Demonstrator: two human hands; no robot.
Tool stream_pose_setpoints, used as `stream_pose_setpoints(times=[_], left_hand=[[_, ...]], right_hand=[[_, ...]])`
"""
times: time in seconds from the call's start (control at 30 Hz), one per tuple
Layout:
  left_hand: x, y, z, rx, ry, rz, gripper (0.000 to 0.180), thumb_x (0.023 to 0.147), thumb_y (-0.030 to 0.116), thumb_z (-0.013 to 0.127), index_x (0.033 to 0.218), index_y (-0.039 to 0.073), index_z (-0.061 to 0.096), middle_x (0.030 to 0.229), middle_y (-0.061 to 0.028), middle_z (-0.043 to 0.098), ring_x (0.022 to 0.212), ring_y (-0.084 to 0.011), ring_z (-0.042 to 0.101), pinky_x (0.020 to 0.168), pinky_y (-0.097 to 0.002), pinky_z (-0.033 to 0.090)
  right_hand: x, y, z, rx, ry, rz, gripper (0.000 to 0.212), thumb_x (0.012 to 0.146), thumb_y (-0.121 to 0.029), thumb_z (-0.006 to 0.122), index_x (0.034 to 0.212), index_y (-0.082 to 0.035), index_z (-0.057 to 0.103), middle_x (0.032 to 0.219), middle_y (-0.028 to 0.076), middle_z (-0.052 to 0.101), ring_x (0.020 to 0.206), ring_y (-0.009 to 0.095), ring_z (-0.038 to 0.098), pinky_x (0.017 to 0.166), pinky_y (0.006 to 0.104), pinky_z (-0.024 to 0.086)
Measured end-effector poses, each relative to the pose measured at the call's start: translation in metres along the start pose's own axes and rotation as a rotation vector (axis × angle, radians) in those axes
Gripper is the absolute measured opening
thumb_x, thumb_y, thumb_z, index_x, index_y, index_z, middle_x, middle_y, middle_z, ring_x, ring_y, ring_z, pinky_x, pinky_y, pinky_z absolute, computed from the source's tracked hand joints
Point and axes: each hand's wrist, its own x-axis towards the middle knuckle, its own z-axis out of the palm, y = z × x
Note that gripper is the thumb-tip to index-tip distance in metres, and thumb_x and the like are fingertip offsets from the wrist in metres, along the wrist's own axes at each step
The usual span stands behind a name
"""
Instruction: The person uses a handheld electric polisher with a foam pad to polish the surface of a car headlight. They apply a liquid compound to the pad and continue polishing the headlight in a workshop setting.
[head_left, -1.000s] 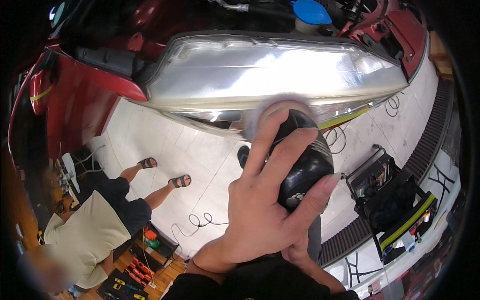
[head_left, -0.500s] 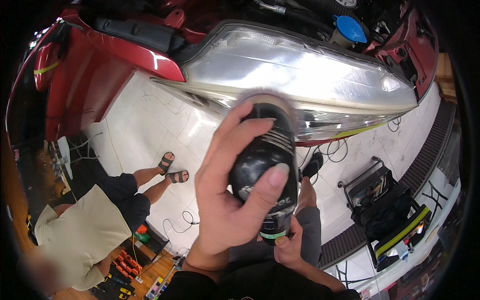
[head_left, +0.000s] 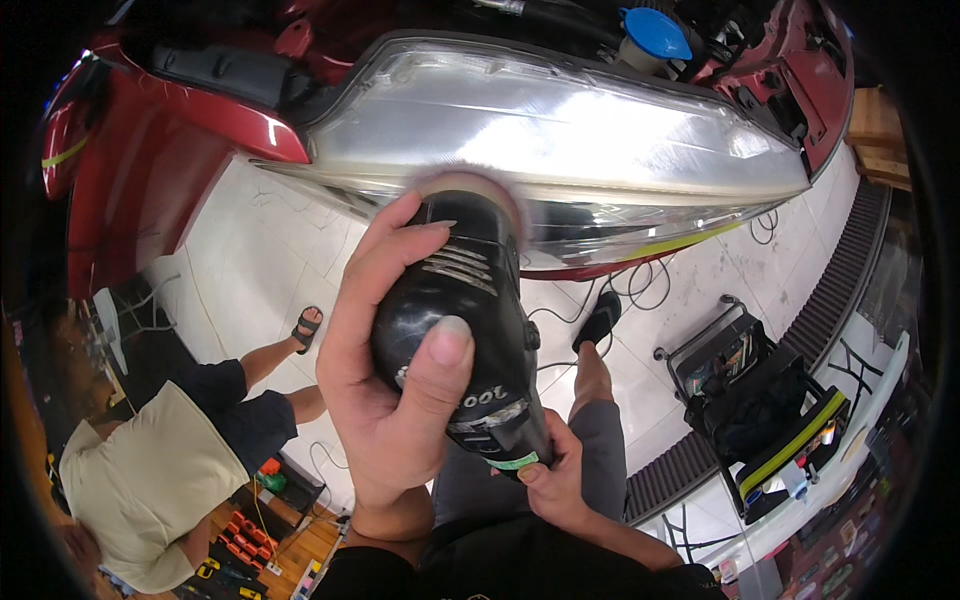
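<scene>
A black power sander (head_left: pixel 450 310) with a round, motion-blurred pad rests against the lower edge of a car's headlight (head_left: pixel 540 125). The lens is hazy, with fine scuff marks across its top face. My left hand (head_left: pixel 390 340) wraps over the sander's body from the left, its thumb across the top and fingers curled near the vents. Around the tail end, by a green label, my right hand (head_left: pixel 555 480) is closed; part of its grip is hidden beneath the tool.
A red fender (head_left: pixel 160 160) lies left of the headlight; a blue cap (head_left: pixel 655 33) sits behind it. On the left is a person in a light shirt (head_left: pixel 155 480). A black wheeled seat with trays (head_left: pixel 765 410) stands at the right. Cables (head_left: pixel 640 290) trail over the tiled floor.
The sander and both hands have shifted left in the picture, and the whole scene has slid left too. The sander is now more tilted, its tail slanting right. Both hands keep their hold.
</scene>
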Motion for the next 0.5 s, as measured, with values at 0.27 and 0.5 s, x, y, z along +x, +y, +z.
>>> stream_pose_setpoints(times=[0.27,0.5], left_hand=[[-0.008,-0.002,0.034,0.042,-0.047,0.016,0.050,0.090,0.022,0.076,0.131,-0.003,0.063,0.146,-0.0282,0.052,0.130,-0.0324,0.056,0.110,-0.0393,0.042],[-0.015,-0.003,0.061,0.084,-0.101,0.040,0.048,0.090,0.020,0.078,0.130,-0.002,0.064,0.145,-0.0283,0.052,0.128,-0.0337,0.058,0.107,-0.0393,0.046]], right_hand=[[-0.001,-0.014,-0.024,0.074,0.013,-0.009,0.081,0.082,-0.052,0.086,0.131,0.004,0.054,0.111,0.014,0.070,0.088,0.021,0.072,0.072,0.0351,0.061],[-0.002,-0.013,-0.058,0.149,-0.046,-0.019,0.084,0.082,-0.047,0.087,0.136,0.007,0.052,0.111,0.013,0.070,0.091,0.020,0.072,0.074,0.0343,0.062]])
